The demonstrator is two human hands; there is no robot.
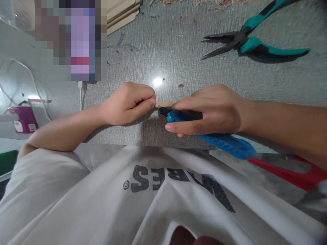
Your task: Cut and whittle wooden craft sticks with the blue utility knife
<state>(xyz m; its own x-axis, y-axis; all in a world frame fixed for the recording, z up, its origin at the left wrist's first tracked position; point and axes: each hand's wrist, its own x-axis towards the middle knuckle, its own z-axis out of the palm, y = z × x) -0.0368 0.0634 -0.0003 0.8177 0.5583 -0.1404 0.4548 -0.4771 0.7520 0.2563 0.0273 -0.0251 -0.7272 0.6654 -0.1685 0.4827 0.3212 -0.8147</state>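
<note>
My left hand (130, 103) is closed, its thumb and fingers pinching one end of a thin wooden stick (165, 103) just above the table. The stick's other end runs behind the fingers of my right hand (213, 110). That hand is wrapped round a blue utility knife (227, 144), whose dark tip points left and lies against or just under the stick. I cannot tell whether the blade cuts into the wood.
Needle-nose pliers (238, 39) with teal handles lie spread at the upper right. Flat wooden sticks (122, 15) are stacked at the top, near wood shavings (217, 4). A blurred-out device with a cable (81, 95) is at upper left, a purple power adapter (25, 119) at far left.
</note>
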